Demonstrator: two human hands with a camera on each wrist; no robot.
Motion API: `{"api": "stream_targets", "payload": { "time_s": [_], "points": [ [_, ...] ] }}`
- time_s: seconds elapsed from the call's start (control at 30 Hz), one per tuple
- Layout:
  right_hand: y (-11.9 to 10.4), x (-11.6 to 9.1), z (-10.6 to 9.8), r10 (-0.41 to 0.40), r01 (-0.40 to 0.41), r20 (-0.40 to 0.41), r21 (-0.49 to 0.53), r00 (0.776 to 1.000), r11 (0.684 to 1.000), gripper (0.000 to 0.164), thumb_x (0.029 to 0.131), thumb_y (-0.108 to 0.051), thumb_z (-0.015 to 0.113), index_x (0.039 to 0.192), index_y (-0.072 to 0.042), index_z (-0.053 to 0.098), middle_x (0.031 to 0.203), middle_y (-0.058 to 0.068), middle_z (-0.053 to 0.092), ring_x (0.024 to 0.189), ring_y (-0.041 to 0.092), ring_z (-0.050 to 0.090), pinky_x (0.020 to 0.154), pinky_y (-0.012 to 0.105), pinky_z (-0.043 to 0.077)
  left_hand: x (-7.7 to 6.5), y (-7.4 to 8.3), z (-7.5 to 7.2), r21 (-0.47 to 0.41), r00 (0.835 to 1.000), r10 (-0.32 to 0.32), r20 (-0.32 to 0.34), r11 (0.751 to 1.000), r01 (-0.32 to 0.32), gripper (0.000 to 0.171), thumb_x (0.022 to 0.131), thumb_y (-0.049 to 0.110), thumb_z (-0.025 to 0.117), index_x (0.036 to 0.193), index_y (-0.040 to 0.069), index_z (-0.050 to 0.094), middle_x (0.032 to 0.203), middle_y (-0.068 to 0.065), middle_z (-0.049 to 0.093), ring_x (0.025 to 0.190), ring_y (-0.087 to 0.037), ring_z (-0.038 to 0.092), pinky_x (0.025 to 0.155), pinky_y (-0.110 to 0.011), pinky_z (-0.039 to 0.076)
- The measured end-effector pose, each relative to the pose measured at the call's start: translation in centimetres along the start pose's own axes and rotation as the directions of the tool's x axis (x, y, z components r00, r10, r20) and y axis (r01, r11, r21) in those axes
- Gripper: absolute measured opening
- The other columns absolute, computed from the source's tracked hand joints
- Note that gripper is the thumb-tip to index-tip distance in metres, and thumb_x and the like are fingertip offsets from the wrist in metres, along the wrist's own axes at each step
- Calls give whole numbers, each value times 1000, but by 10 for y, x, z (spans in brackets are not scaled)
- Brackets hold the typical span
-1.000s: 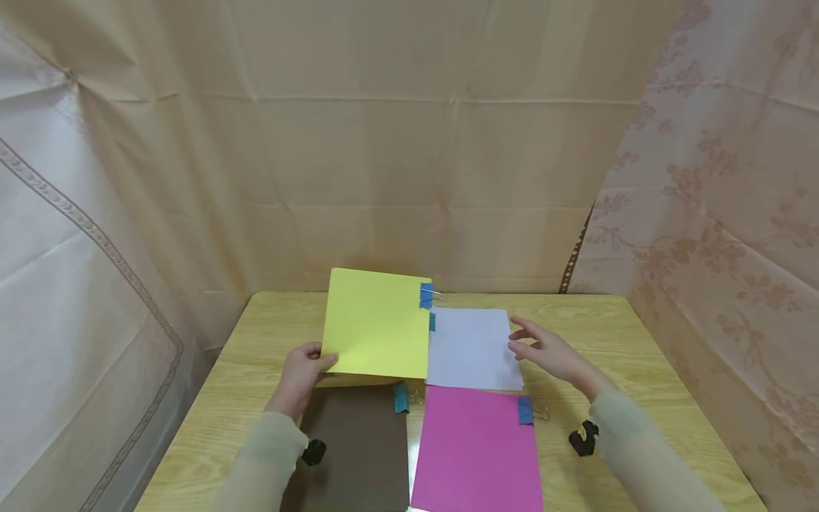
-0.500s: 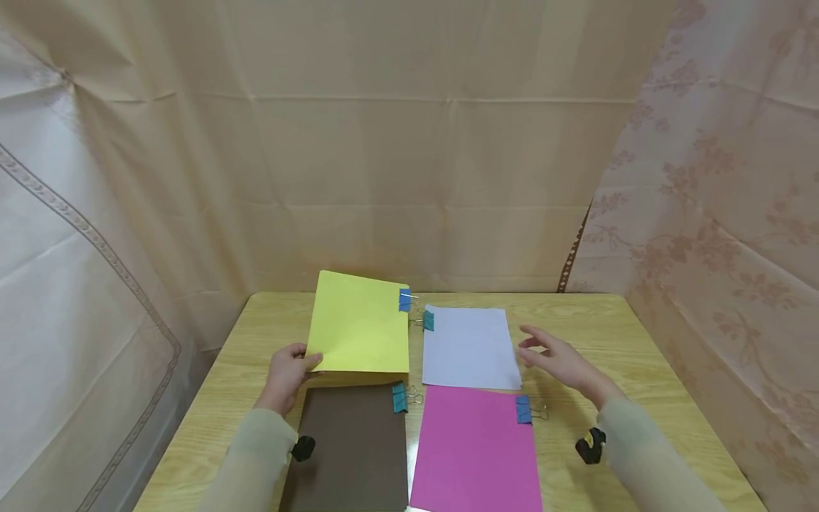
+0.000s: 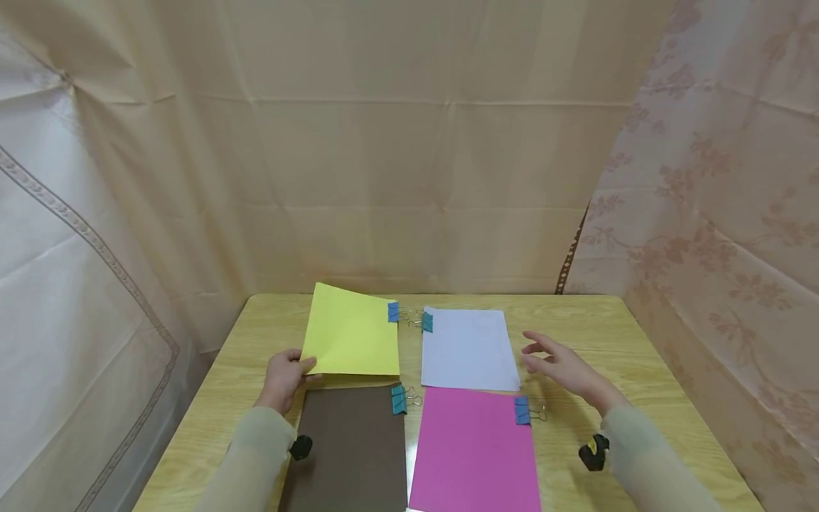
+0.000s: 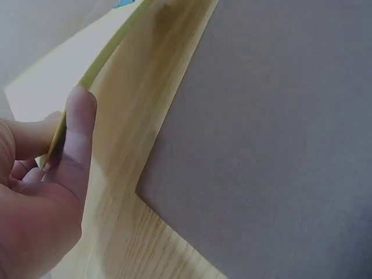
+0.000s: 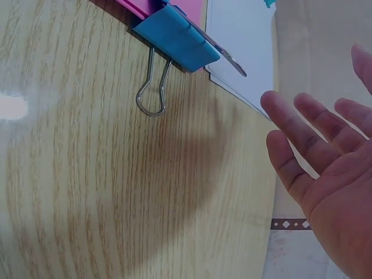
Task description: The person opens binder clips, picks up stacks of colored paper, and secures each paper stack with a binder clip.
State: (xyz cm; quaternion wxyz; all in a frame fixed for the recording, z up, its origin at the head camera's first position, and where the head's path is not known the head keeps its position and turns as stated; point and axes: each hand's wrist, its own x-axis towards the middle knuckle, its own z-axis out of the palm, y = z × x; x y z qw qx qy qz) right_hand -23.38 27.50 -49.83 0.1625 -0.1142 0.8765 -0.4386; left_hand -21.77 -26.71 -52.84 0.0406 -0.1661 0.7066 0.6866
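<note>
My left hand [image 3: 282, 380] pinches the near left corner of a yellow paper stack [image 3: 354, 339] between thumb and fingers. In the left wrist view, that yellow stack [image 4: 107, 55] bends a little and stands off the table by the hand. A blue binder clip [image 3: 393, 312] sits on its right edge. To its right lies a white paper stack [image 3: 470, 350] with a teal binder clip [image 3: 427, 322] on its left edge. My right hand [image 3: 563, 364] hovers to the right of the white stack, touching nothing, its fingers loosely extended.
A dark brown sheet stack [image 3: 352, 451] with a teal clip [image 3: 399, 400] lies at the near left of the wooden table [image 3: 665, 419]. Beside it is a magenta stack [image 3: 475, 455] with a blue clip [image 3: 522, 410]. Curtains [image 3: 409, 156] hang behind the table.
The yellow stack has moved left and down in my left hand, off the white stack's left edge, uncovering the teal clip. My right hand has drawn back slightly to the right.
</note>
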Motion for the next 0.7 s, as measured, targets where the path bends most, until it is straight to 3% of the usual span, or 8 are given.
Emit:
{"api": "stream_targets", "payload": {
  "time_s": [0.23,0.4,0.47,0.53,0.63,0.7],
  "points": [
    [2,-3,0,7,-7,1,14,1000,1000,66,107,-33,54,161,-8,26,147,24,50,116,34,65,105,59,45,3,0,-3,-80,1000,-21,-2,997,21,55,103,1,56,149,-18,31,141,-32,40,81,-16,73,81,-30,61],
    [5,-4,-1,19,-19,-4,10,1000,1000,67,107,-32,54,161,-6,25,145,23,51,115,32,67,106,60,44,2,-2,-6,-63,998,-36,-48,997,32,59,103,0,55,152,-15,26,141,-34,42,86,-18,69,79,-31,61],
    [7,-4,-2,9,-9,-12,-9,1000,1000,68,107,-33,54,161,-4,24,144,24,51,115,33,66,105,59,45,0,-2,-7,8,996,-24,-84,1000,25,56,103,3,54,151,-14,30,138,-33,45,86,-21,68,75,-31,61],
    [7,-5,-3,4,-5,-32,-33,999,999,69,107,-33,55,160,-2,25,143,25,52,115,35,65,103,58,47,-2,-1,-9,145,992,14,-123,989,4,51,104,8,54,148,-13,38,137,-32,49,91,-25,67,71,-29,60],
    [7,-6,-4,1,-8,-75,-100,997,995,70,106,-38,55,158,0,28,142,27,53,117,39,62,99,56,51,-5,2,-12,352,985,75,-158,936,-14,46,103,16,54,142,-9,49,137,-31,53,99,-34,63,70,-31,56],
    [7,-7,-4,3,-18,-100,-146,995,989,71,106,-40,55,157,2,30,141,29,53,119,44,60,96,56,52,-6,5,-14,455,983,113,-147,890,-35,47,103,20,54,140,-8,51,140,-31,53,110,-40,60,80,-37,55]
  ]
}}
